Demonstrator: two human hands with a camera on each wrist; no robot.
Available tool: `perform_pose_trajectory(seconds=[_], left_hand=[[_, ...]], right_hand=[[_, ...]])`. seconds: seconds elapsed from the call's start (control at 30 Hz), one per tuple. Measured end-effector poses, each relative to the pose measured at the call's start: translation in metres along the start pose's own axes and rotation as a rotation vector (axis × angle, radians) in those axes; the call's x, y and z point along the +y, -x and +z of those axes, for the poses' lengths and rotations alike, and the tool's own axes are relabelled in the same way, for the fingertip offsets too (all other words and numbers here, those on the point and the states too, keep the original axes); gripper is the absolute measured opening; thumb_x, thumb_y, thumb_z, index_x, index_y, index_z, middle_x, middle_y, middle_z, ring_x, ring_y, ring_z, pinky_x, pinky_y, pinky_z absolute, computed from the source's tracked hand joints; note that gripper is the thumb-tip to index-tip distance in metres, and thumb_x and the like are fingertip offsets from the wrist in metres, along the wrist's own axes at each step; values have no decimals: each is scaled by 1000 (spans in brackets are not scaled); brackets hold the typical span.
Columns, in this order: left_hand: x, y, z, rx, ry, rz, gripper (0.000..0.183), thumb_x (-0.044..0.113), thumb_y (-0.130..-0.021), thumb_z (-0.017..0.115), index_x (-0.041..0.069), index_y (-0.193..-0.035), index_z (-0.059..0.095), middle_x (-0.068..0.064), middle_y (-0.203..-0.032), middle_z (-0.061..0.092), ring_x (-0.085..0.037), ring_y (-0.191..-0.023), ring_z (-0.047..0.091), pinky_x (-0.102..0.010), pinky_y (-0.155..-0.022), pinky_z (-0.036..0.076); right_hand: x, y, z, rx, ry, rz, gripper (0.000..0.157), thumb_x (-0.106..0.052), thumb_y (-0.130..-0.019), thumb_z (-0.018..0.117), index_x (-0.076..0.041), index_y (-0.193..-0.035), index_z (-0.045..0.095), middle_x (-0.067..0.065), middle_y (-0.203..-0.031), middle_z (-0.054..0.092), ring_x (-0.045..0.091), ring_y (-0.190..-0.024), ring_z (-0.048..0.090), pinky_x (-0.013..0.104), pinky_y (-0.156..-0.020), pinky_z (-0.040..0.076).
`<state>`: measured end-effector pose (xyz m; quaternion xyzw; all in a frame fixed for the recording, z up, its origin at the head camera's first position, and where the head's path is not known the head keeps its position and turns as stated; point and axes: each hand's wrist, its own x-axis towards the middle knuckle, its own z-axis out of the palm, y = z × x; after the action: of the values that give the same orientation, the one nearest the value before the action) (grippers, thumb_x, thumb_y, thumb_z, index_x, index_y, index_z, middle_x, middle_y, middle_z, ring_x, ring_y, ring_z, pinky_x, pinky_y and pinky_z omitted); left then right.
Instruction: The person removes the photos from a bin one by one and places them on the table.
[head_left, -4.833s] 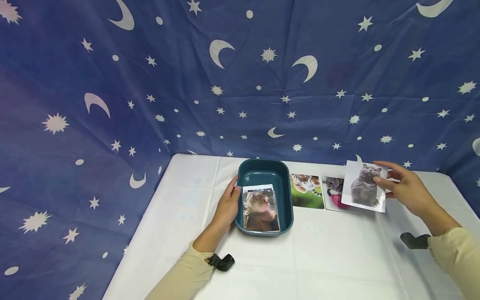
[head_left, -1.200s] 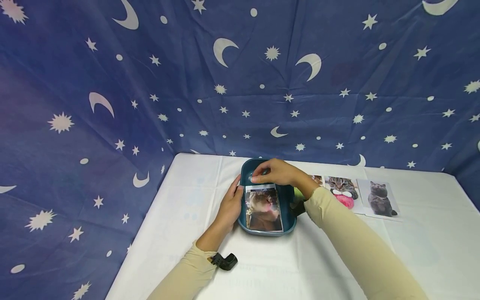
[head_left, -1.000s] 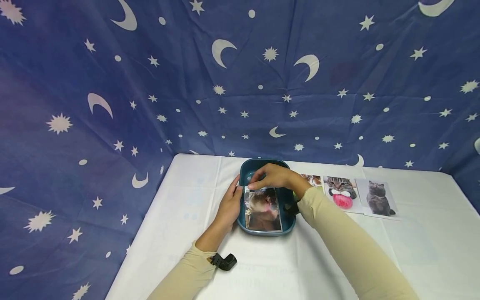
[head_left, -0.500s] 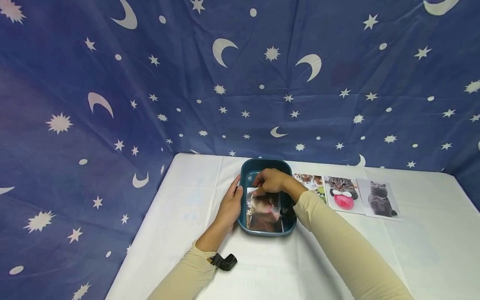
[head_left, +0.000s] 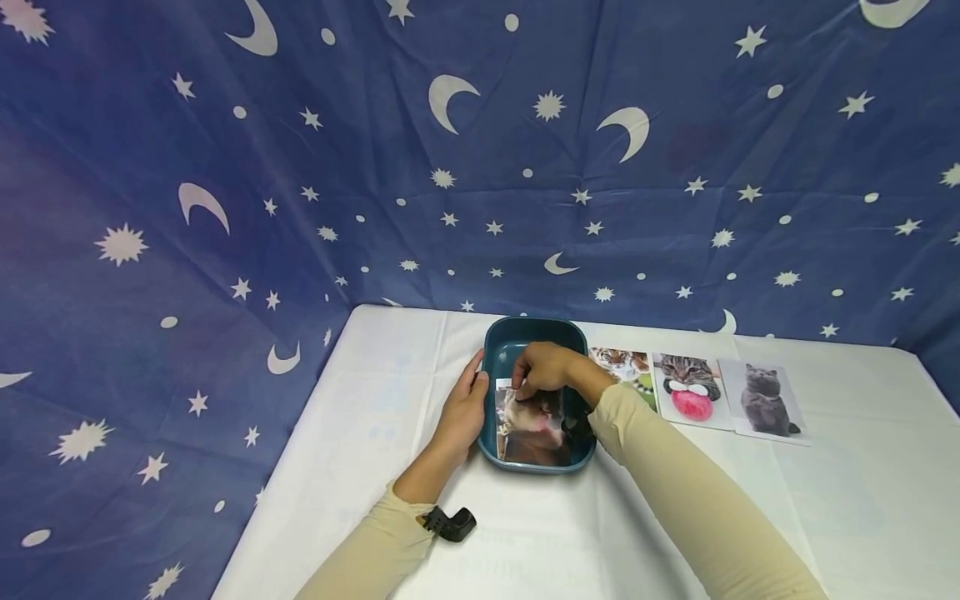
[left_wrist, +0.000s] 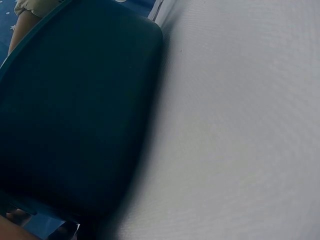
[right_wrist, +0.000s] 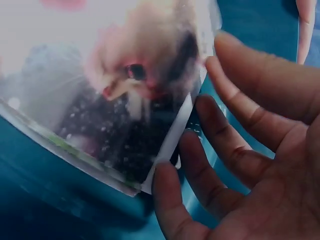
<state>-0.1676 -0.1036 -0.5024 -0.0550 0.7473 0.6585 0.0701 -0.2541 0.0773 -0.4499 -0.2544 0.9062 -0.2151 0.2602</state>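
Currently held: one teal bin (head_left: 534, 468), in which a stack of animal photo prints (head_left: 534, 448) is contained.
The bin's left side is gripped by the left hand (head_left: 461, 408), with the thumb at the rim; the stack, laid in the bin's near part, is pinched at its far edge by the right hand (head_left: 548, 367). To the right, on a white cloth (head_left: 862, 508), three prints are set in a row: tiger print (head_left: 618, 361), tabby print (head_left: 688, 400), grey cat print (head_left: 763, 400), the first partly covered by the right forearm.

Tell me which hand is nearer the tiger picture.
Right. The right hand is inside the teal tray, beside the tiger picture; the left hand touches the tray's opposite side.
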Motion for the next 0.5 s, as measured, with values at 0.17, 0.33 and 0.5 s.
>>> perform_pose_trajectory(seconds=[0.17,0.33,0.5], left_hand=[[1,1,1,-2,-7,-4,48,36,-111,43,37,-158,38,1,-164,39,-27,-154,28,-55,-125,23],[2,1,1,-8,-20,-2,48,35,-111,42,38,-158,38,0,-164,38,-28,-154,28,-57,-125,22],[2,1,1,0,-22,-12,48,37,-111,42,38,-158,37,1,-164,38,-27,-154,28,-55,-126,22]], right_hand=[[-3,5,-4,31,-48,-4,17,-21,-80,87,-15,-88,73,-1,-85,66,16,-78,57,27,-69,47],[-7,13,-9,19,-125,-33,18,-14,-80,87,-16,-93,74,0,-90,66,16,-83,58,26,-71,49],[-10,20,-12,7,-148,-53,24,-10,-81,84,-14,-104,77,3,-96,68,15,-80,60,26,-67,53]])
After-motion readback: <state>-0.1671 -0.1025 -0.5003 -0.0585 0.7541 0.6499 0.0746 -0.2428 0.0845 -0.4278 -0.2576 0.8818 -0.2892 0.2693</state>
